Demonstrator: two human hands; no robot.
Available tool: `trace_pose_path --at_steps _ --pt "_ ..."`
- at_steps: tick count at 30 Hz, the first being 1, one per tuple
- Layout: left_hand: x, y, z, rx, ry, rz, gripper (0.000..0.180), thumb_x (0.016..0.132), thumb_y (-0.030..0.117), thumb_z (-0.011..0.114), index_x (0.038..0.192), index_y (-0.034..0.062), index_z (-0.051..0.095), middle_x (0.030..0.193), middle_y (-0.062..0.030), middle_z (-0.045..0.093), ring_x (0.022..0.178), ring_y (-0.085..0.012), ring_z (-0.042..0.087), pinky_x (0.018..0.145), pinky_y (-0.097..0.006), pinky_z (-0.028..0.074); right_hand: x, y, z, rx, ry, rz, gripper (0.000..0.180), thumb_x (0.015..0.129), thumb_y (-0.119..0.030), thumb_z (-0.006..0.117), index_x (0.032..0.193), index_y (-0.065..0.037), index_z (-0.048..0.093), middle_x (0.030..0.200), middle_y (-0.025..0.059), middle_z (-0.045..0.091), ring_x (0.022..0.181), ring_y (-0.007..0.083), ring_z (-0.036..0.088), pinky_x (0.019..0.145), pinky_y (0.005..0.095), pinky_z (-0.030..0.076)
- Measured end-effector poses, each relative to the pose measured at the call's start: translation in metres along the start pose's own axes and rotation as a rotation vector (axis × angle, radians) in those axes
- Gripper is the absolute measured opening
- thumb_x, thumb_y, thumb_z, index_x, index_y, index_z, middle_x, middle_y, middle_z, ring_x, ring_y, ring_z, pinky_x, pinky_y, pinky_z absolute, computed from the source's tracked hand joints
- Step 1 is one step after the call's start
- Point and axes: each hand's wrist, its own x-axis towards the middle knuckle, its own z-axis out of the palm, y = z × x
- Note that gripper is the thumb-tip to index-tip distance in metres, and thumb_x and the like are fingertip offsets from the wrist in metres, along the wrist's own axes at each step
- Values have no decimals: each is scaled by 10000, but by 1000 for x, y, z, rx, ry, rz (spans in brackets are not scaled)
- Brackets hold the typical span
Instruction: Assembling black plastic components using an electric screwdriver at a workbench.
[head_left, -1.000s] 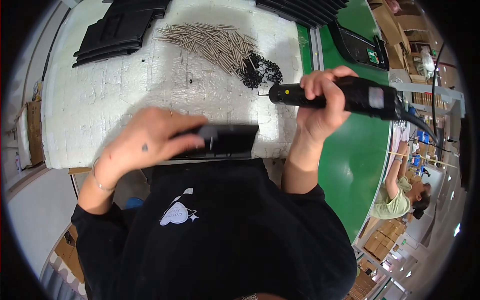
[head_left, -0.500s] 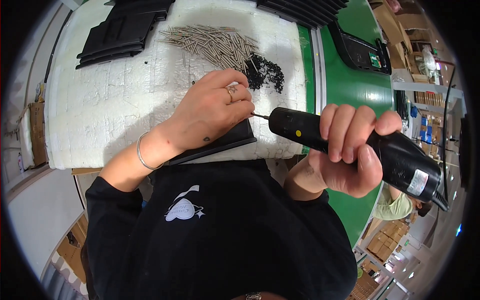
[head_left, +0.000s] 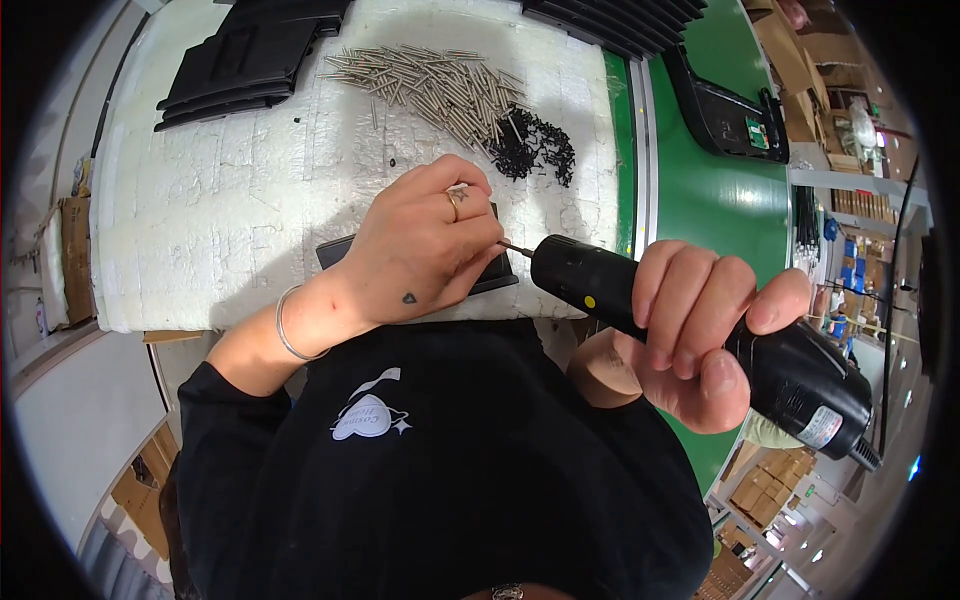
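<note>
In my right hand [head_left: 700, 335] is a black corded electric screwdriver [head_left: 590, 285], held almost level with its bit pointing left. The thin bit reaches the fingertips of my left hand [head_left: 425, 240]. Those fingers are curled together, and what they pinch is hidden from view. Beneath my left hand lies a flat black plastic part [head_left: 503, 268] near the front edge of the white foam-covered work surface [head_left: 250, 190]; most of it is covered by the hand. Beyond my fingers are a heap of slim metal pins [head_left: 430, 85] and a pile of small black screws [head_left: 540, 150].
Stacked black panels [head_left: 240, 60] lie at the far left, and ribbed black parts [head_left: 620, 25] at the far right. On the green table [head_left: 700, 200] sits a black housing [head_left: 715, 110] with a small green board. Cardboard boxes [head_left: 775, 475] stand beyond on the right.
My left hand has moved slightly nearer to me, and the black part's left corner now shows. The screwdriver has shifted a little left, with its rear end lower.
</note>
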Motion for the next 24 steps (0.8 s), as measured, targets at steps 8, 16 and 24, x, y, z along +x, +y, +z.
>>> trace_pose_path --at_steps 8,16,24 --pt "-8 8 -4 124 -25 54 193 655 9 720 825 49 638 775 -39 631 895 -270 614 697 -337 507 -3 -3 0 25 -62 22 318 771 -30 601 1018 -90 408 608 -9 509 461 95 485 483 239 419" --pt "-22 13 -17 -10 -31 -213 586 676 141 767 1213 44 553 1153 -116 584 1099 -338 524 898 -416 445 -1 21 16 69 -5 -8 366 767 -5 625 1048 -88 405 614 21 527 457 143 503 474 294 425" --pt "-81 11 -49 203 -213 -499 816 584 298 821 1304 97 497 1153 -134 569 1025 -299 530 885 -396 454 14 17 2 20 69 -88 307 805 -87 543 1093 -73 437 631 0 475 507 108 460 548 263 354"
